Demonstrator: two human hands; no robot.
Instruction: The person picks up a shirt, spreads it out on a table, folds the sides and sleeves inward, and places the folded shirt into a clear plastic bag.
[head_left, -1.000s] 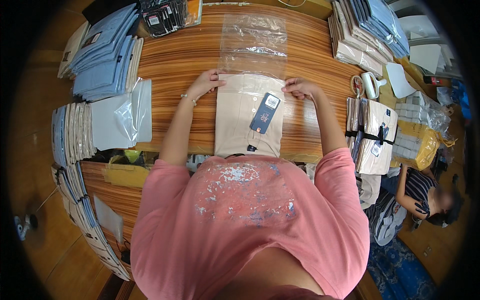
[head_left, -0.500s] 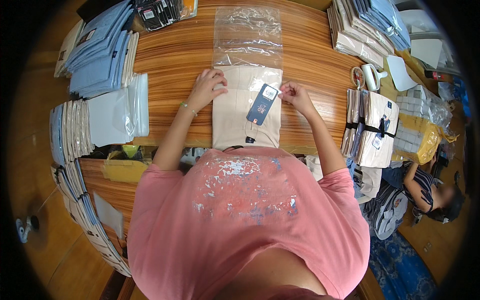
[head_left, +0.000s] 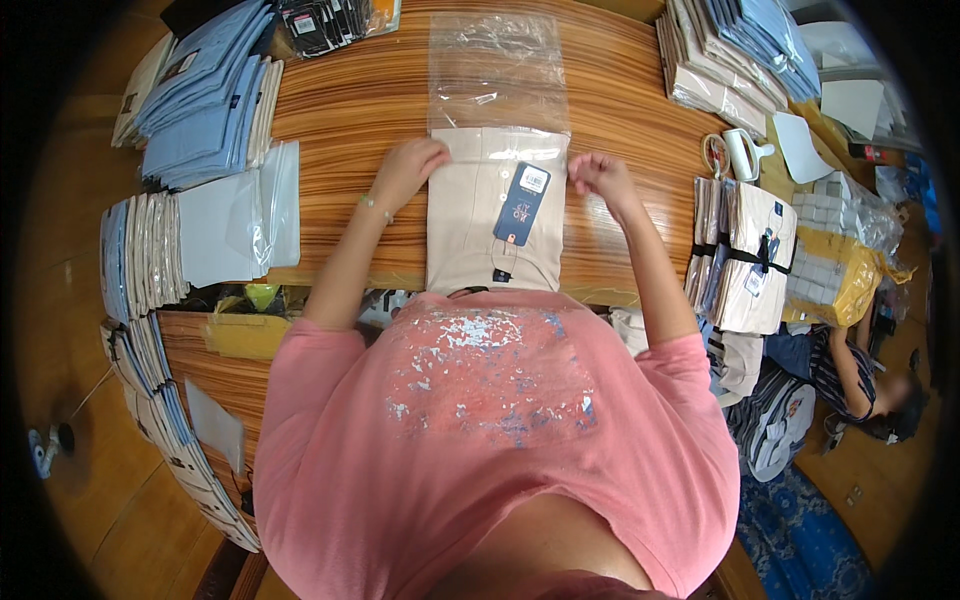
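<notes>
A folded beige shirt [head_left: 465, 215] lies on the table in front of me, inside a clear plastic bag [head_left: 497, 75]. The bag's unfilled end stretches flat beyond the shirt. A dark blue hang tag [head_left: 522, 205] with a white label rests on the shirt, tied by a thin string near the collar. My left hand [head_left: 410, 170] is closed, its fingertips pinching the bag at the shirt's far left corner. Opposite it, my right hand [head_left: 603, 180] has its fingers curled together at the bag's right edge.
Stacks of bagged blue shirts [head_left: 205, 120] and clear bags [head_left: 275, 210] stand at left. At right are more bagged shirts [head_left: 715, 65], a white tape dispenser [head_left: 740, 153] and a strapped shirt bundle [head_left: 755, 260]. A co-worker [head_left: 850, 370] sits at far right.
My left hand has gone from lying spread over the shirt's edge to pinching at its far corner. My right fingers have curled and moved slightly away from me. The hang tag has shifted slightly.
</notes>
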